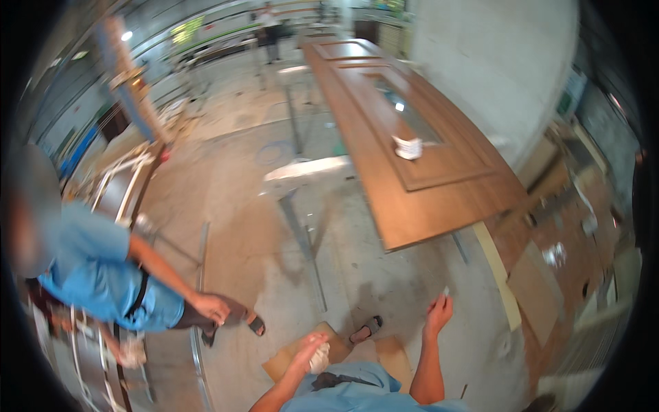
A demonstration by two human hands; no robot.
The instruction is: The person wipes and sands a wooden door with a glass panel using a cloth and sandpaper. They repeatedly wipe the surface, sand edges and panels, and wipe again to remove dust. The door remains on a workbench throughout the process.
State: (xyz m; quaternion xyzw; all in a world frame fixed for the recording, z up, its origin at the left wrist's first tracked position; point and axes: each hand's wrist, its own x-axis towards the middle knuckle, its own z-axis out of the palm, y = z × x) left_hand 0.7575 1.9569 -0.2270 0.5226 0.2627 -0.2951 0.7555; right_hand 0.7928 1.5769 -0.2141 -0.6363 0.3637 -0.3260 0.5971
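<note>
My left hand [309,350] is low in the view, closed around a white crumpled cloth [320,358] above a piece of cardboard [288,364] on the floor. My right hand [439,312] is raised to the right of it, pinching a small white object [446,291] between its fingertips. My sandalled foot [366,329] shows between the two hands. A long brown wooden door [439,199] lies flat on metal stands ahead of me, with a small white roll [408,147] resting on its inset panel.
A person in a blue shirt [96,268] walks at my left, one hand [211,307] swinging low. Metal frames [117,185] stand at far left, wooden boards [535,288] lie on the floor at right, and a grey wall [494,62] rises behind the door. Another person [269,27] stands far back.
</note>
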